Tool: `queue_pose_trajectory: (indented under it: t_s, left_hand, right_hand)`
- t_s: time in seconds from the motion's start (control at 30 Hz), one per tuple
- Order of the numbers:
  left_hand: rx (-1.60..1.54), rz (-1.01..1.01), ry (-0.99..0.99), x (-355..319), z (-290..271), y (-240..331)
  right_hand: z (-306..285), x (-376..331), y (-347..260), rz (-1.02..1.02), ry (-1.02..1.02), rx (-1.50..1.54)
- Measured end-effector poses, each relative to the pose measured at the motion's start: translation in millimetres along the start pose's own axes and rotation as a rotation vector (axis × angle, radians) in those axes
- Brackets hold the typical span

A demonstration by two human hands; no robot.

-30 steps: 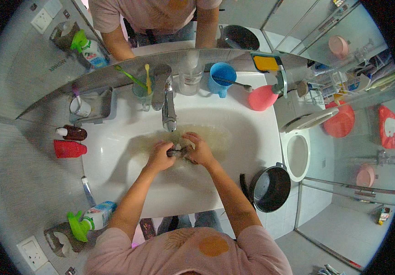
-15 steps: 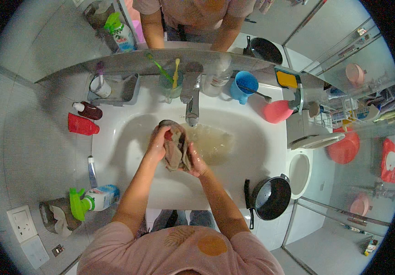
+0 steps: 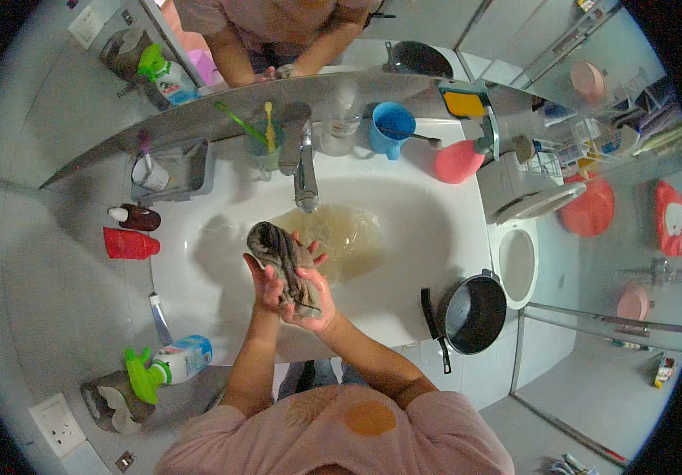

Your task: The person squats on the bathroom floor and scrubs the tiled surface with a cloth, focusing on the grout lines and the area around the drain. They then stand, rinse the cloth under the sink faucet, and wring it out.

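Note:
A wet grey-brown cloth (image 3: 276, 252) is held twisted above the white sink basin (image 3: 404, 261). My left hand (image 3: 260, 286) grips its lower left side. My right hand (image 3: 313, 299) wraps the lower end from the right. Both hands are raised clear of the murky brownish water (image 3: 345, 237) pooled in the basin. The chrome tap (image 3: 304, 178) stands just beyond the cloth.
On the ledge stand a cup of toothbrushes (image 3: 266, 146), a clear bottle (image 3: 341, 119), a blue cup (image 3: 390, 131) and a pink scoop (image 3: 458, 161). A black pan (image 3: 474, 313) sits at the basin's right. A spray bottle (image 3: 171, 362), red tube (image 3: 129, 244) and toilet (image 3: 518, 255) flank it. A mirror (image 3: 278, 39) is behind.
My hands have lifted the cloth out of the water and up over the basin, and now hold it twisted lengthwise. The camera has tilted a little.

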State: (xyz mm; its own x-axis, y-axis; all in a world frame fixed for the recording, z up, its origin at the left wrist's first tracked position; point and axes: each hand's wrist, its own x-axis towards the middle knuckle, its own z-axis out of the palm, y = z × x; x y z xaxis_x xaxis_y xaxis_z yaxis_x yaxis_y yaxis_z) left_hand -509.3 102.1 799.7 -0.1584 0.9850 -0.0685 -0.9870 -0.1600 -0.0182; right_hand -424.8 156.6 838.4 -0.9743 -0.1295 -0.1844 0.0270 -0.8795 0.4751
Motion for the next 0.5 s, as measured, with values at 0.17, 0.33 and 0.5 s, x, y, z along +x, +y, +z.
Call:
queue_pose_trajectory:
  t_s: [0.17, 0.33, 0.5]
  left_hand:
    - [-0.076, 0.087, 0.16, 16.8, -16.4, 49.1]
    - [0.606, -0.093, 0.558, 27.3, -1.9, 66.1]
    - [1.022, 0.06, 0.753, 45.3, -28.4, 45.5]
  right_hand:
    - [-12.9, 15.8, -11.6, 0.258, -0.071, -0.066]
    - [19.2, 19.9, -35.6, 0.304, 0.549, -0.942]
    - [-22.6, 30.2, -57.5, 0.012, 0.613, -1.771]
